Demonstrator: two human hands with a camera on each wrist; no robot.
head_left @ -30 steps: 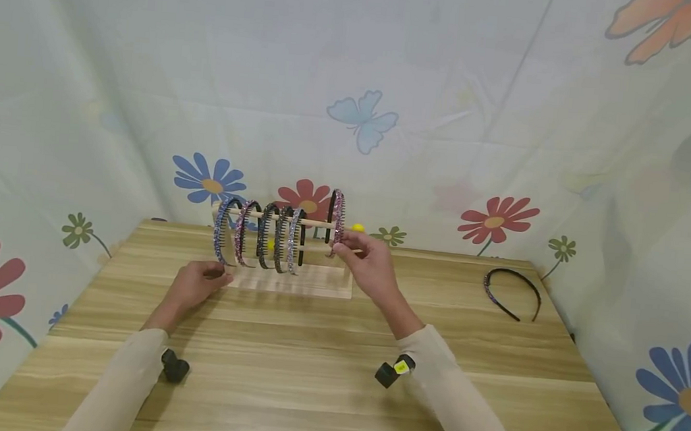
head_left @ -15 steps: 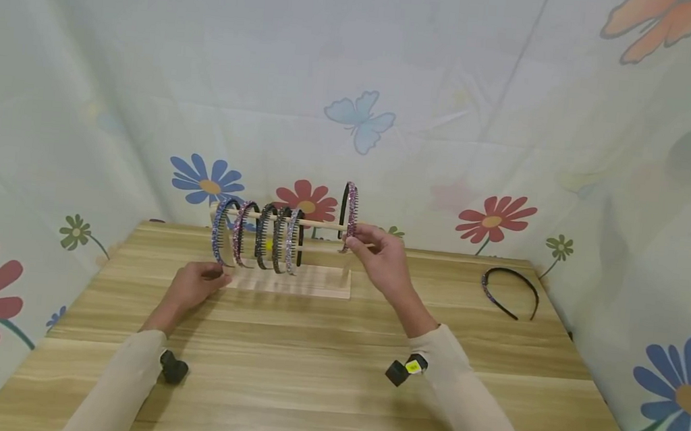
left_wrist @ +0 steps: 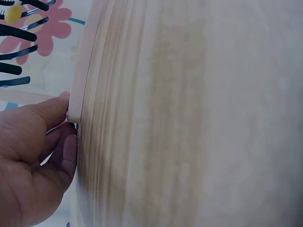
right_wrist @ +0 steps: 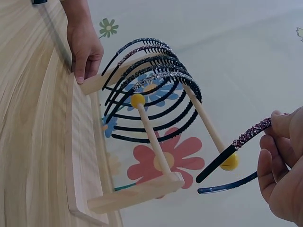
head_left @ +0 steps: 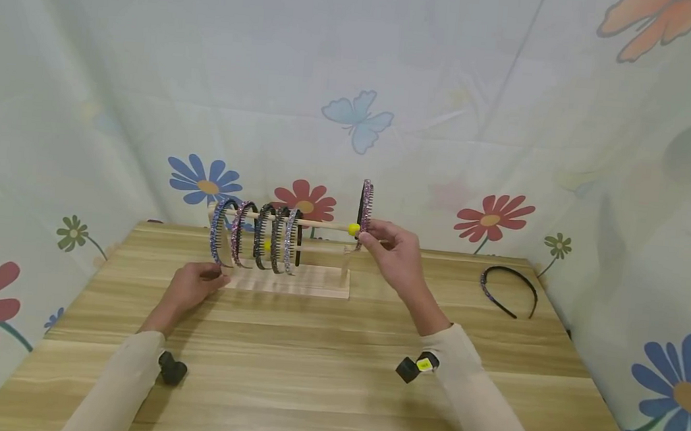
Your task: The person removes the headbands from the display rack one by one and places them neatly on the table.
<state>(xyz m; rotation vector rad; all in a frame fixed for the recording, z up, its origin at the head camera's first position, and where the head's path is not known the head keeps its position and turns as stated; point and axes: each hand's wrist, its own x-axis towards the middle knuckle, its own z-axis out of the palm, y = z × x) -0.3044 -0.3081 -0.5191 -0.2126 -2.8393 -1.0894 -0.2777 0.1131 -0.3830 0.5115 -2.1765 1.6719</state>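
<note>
My right hand [head_left: 400, 257] pinches a pink glitter headband [head_left: 367, 200] with comb teeth, held upright just right of the yellow ball [head_left: 353, 229] on the upper rod's tip. In the right wrist view, the headband's two black ends [right_wrist: 217, 163] point toward that rod. Several glitter headbands, among them a blue one [head_left: 217, 232] and a silver one [head_left: 290, 238], hang along the rod of a wooden stand [head_left: 316, 282]. At the stand's left end my left hand [head_left: 190, 286] grips the base corner, thumb on top and fingers against the end, as the left wrist view shows.
A dark headband [head_left: 486, 287] with a glittery side lies on the wooden table [head_left: 284, 373] at the right. The stand's lower rod carries another yellow ball [right_wrist: 137, 100]. Behind the table hangs a flower-printed cloth [head_left: 258, 87].
My right hand has moved right with the pink headband, from around the upper rod to past its end, uncovering the yellow ball. The left hand stays on the base.
</note>
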